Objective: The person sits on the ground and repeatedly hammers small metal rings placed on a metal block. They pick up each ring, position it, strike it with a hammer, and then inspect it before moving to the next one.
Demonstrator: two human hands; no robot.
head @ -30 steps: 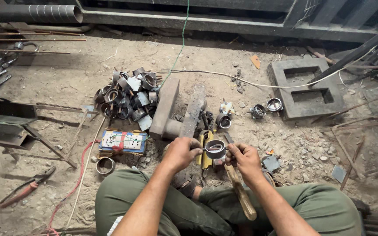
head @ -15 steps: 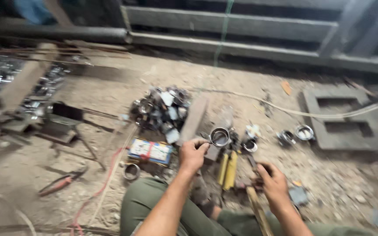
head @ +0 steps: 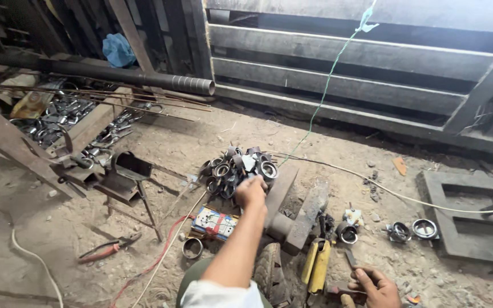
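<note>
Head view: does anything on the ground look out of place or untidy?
Mostly the short metal rings: they lie in a loose heap by the left hand, while single rings sit scattered apart in the dirt. Red-handled pliers also lie alone, far from the right hand.

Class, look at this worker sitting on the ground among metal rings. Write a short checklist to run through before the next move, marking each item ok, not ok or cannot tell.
1. Left hand has reached the pile of metal rings: ok.
2. Left hand has a ring in its grasp: cannot tell, its fingers are curled away from the camera.
3. Right hand is on the hammer handle: ok, at the picture's lower edge.
4. Steel block is free of a ring on top: ok.
5. Finished rings lie apart from the pile: ok.
6. Cable runs clear of the steel block: cannot tell.
</note>
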